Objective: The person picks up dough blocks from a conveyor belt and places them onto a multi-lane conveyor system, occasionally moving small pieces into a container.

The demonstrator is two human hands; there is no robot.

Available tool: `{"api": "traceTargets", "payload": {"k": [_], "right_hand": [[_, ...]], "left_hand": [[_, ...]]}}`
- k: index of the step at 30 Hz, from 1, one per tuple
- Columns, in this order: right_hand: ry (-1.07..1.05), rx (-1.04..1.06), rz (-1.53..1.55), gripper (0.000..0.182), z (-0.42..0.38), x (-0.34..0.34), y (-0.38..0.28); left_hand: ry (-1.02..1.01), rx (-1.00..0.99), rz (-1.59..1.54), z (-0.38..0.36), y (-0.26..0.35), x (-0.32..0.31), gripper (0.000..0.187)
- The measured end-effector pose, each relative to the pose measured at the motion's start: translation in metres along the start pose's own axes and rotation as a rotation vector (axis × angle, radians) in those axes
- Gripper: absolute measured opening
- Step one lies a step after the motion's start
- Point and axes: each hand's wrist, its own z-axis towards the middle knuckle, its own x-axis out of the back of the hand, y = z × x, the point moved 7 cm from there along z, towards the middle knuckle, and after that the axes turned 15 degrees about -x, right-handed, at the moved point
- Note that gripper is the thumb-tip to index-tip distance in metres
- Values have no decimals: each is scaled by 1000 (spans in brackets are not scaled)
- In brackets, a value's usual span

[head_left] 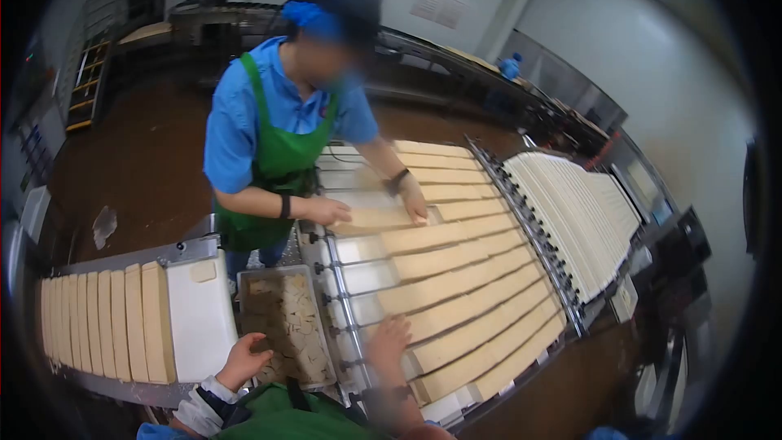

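My left hand (243, 363) hangs beside a grey bin (329, 350) of pale dough scraps (297, 334), thumb and fingers apart with nothing in them. Over the near side of the conveyor is my right hand (389, 344), somewhat blurred, its fingers stretched toward the ends of the long dough strips (460, 297). No object shows in it. These pale strips lie side by side on the white belt, with narrow gaps between them. Across from me, a co-worker in a green apron (297, 155) has both hands on one dough strip (375, 220).
To the left, a row of dough strips (114, 322) lies on another belt beside a bare white surface (199, 322) with a small dough piece (204, 270). A roller bar (346, 310) runs along the conveyor. Beyond it is a ridged white belt (570, 212).
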Motion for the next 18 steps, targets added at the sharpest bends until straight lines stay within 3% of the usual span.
{"api": "traceTargets", "payload": {"k": [2, 5, 8, 12, 18], "right_hand": [[82, -37, -62, 104, 9, -21, 1], [81, -63, 94, 97, 9, -12, 1], [-24, -75, 105, 102, 7, 18, 1], [58, -85, -50, 107, 8, 14, 0], [-47, -69, 57, 108, 10, 24, 3]], "left_hand": [[-7, -31, 22, 0, -8, -3, 47], [-11, 121, -116, -7, 12, -2, 45], [-2, 8, -56, -10, -6, 1, 43], [38, 14, -51, -17, -13, 6, 43], [148, 24, -32, -32, -33, 31, 46]]}}
